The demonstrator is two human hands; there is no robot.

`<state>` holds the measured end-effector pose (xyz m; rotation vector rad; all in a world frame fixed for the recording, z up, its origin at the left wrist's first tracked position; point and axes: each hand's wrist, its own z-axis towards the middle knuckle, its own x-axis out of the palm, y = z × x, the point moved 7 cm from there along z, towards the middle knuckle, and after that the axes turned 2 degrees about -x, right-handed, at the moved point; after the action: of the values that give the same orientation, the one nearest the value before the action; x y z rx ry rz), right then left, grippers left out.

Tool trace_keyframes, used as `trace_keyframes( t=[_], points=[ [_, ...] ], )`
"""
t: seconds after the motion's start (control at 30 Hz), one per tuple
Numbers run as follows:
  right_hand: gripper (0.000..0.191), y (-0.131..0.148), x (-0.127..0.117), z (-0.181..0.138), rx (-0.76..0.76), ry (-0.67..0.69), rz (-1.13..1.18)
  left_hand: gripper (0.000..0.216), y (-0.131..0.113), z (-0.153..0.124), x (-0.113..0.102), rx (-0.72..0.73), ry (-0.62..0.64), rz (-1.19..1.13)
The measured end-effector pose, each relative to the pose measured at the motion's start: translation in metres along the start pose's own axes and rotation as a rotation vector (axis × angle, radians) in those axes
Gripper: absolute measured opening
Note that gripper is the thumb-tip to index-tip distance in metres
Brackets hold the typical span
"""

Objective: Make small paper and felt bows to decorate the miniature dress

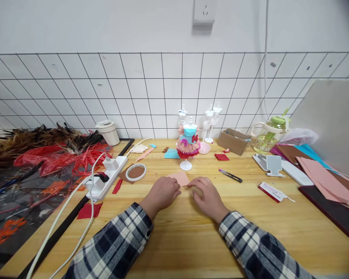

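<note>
Both my hands rest on the wooden table [174, 232], side by side, pinching a small pale pink piece of felt [180, 178]. My left hand [163, 192] is curled with its fingertips on the felt's left edge. My right hand [207, 195] is curled too, its fingers at the felt's right corner. Just behind the felt stands a small doll mannequin [188, 144] in a blue top and pink ruffled skirt on a white stand. Black-handled snips [231, 176] lie to the right of it.
A white power strip [106, 176] with cables, a tape ring [136, 172] and red felt scraps [88, 210] lie left. Feathers and red plastic [46, 149] fill the far left. A cardboard box [233, 140], a jug [269, 133], a phone stand [274, 164] and coloured felt sheets [322, 170] sit right.
</note>
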<state>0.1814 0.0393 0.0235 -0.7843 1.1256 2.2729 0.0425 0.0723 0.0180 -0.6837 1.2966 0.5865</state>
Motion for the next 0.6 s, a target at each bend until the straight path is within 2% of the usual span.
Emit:
trace_keyframes(
  t=[0.1,0.3,0.43,0.6],
  points=[
    [0.031,0.005,0.012,0.009,-0.086,0.113,-0.087,0.026,0.006,-0.010,0.000,-0.029,0.026,-0.018],
    [0.017,0.010,0.035,0.026,-0.173,0.292,-0.248,0.024,0.014,-0.017,-0.003,-0.061,0.022,0.009],
    [0.020,0.006,0.037,0.021,-0.157,0.385,-0.280,0.023,0.005,-0.014,-0.007,-0.005,0.022,0.059],
    [0.023,0.003,0.033,0.017,-0.160,0.438,-0.298,0.025,-0.001,-0.010,-0.005,0.036,0.017,0.005]
  ],
)
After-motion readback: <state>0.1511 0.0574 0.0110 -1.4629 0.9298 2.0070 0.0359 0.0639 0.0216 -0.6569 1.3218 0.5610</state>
